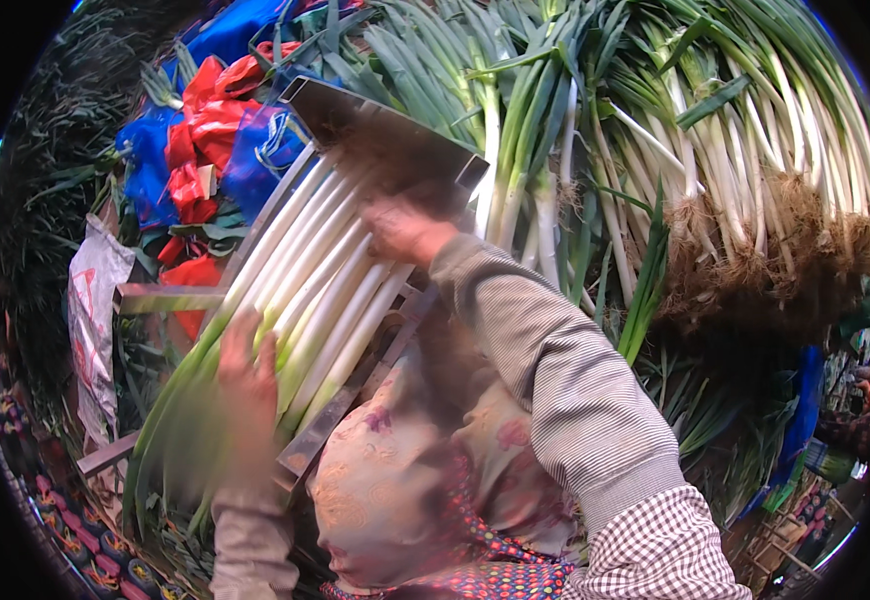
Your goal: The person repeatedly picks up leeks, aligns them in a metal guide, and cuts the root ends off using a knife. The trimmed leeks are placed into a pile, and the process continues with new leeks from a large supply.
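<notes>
A row of green onions (315, 277), with white stems and green leaves, lies side by side in a metal frame (397, 330) before me. My left hand (247, 367) rests on the row where white turns to green, fingers apart; blur covers its lower part. At the stem ends, my right hand (405, 225) touches the row beside an upright metal end plate (390, 127). Its fingers are blurred and partly hidden, so I cannot tell whether they grip a stem. Brown soil or roots show against the plate.
Piled green onions with soil-covered roots (757, 240) fill the right side. Red plastic bags (206, 127) and blue plastic (149, 157) lie at the upper left. A white printed sack (93, 322) and a metal bar (168, 298) are left of the frame. Dark leaves (44, 187) cover the far left.
</notes>
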`<state>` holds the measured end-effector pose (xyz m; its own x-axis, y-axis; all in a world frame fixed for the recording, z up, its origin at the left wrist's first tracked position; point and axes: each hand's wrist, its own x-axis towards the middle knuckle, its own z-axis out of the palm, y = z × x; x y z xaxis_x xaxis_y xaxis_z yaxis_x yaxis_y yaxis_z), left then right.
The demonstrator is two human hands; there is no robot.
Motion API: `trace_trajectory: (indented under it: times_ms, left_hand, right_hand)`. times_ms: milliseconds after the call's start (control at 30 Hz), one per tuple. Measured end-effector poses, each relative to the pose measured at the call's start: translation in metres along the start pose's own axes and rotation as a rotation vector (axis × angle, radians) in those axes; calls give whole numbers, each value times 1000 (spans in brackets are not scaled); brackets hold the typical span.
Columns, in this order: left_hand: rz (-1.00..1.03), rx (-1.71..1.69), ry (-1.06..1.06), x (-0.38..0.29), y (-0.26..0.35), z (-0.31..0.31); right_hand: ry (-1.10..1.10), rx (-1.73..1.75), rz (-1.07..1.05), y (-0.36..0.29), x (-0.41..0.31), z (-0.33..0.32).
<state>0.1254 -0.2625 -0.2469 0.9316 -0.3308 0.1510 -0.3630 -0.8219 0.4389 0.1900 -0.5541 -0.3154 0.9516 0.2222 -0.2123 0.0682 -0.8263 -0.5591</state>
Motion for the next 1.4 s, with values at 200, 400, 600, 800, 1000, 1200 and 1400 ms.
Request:
trace_trajectory:
  times_ms: [200, 400, 600, 800, 1000, 1200, 1400]
  left_hand:
    - [25, 597, -415, 23, -18, 75]
    - [48, 562, -399, 19, -25, 74]
    - [79, 599, -351, 20, -24, 78]
    - [72, 569, -372, 22, -22, 73]
    - [55, 571, -373, 22, -20, 74]
    - [70, 549, -360, 20, -21, 74]
    - [56, 546, -362, 21, -14, 72]
  right_hand:
    - [95, 98, -20, -5, -8, 5]
    - [637, 461, -300, 15, -112, -47]
    - [452, 777, 719, 78, -199, 28]
    - [273, 718, 707, 58, -208, 139]
    - [275, 644, 795, 52, -216, 138]
    - [407, 550, 788, 51, -212, 167]
    - [538, 996, 885, 81, -171, 194]
